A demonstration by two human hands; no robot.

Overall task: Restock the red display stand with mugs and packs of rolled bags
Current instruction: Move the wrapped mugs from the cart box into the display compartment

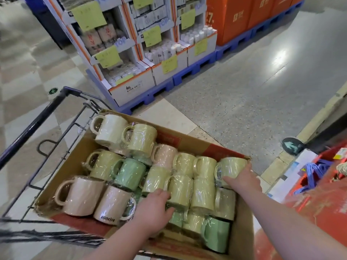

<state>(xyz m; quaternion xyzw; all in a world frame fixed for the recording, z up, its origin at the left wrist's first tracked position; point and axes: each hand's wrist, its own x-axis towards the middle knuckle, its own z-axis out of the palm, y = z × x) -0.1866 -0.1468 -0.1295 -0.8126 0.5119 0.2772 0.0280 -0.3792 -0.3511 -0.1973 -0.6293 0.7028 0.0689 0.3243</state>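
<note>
Both bare forearms reach forward from the near edge. The left hand [153,210], thumb on top and fingers curled, clasps a middle yellow-green mug [180,188]. The right hand [243,180], farther out, grips the far-right yellow-green mug [231,166], thumb stretched left.

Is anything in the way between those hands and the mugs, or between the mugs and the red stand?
Nothing visible. The left hand and right hand each hold a film-wrapped mug. Only the cardboard box wall lies between them and the red display stand; a lift should clear it.
</note>
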